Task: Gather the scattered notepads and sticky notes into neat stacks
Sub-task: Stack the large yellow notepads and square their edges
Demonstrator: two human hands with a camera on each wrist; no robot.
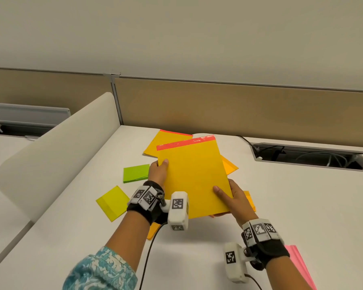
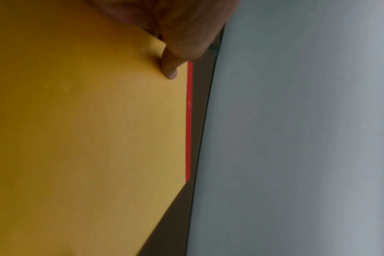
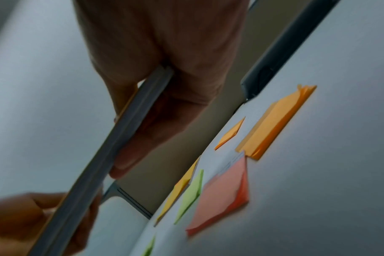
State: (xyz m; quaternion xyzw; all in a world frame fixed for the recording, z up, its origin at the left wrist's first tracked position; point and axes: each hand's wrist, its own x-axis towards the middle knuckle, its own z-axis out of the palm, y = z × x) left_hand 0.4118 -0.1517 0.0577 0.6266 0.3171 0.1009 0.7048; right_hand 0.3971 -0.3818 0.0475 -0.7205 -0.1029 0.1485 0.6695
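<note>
Both hands hold a yellow notepad [image 1: 194,176] with a red top strip, raised off the white table [image 1: 291,206]. The left hand [image 1: 158,172] pinches its 9 o'clock edge, thumb on top; the right hand [image 1: 236,198] grips the 5 o'clock corner, fingers [image 3: 129,161] curled beneath. A second yellow notepad [image 1: 166,143] lies at 11 o'clock behind it. Green sticky notes [image 1: 135,173] sit at 9 o'clock, lime-yellow sticky notes [image 1: 113,203] at 8 o'clock, and a pink pad [image 1: 300,264] at 5 o'clock.
</note>
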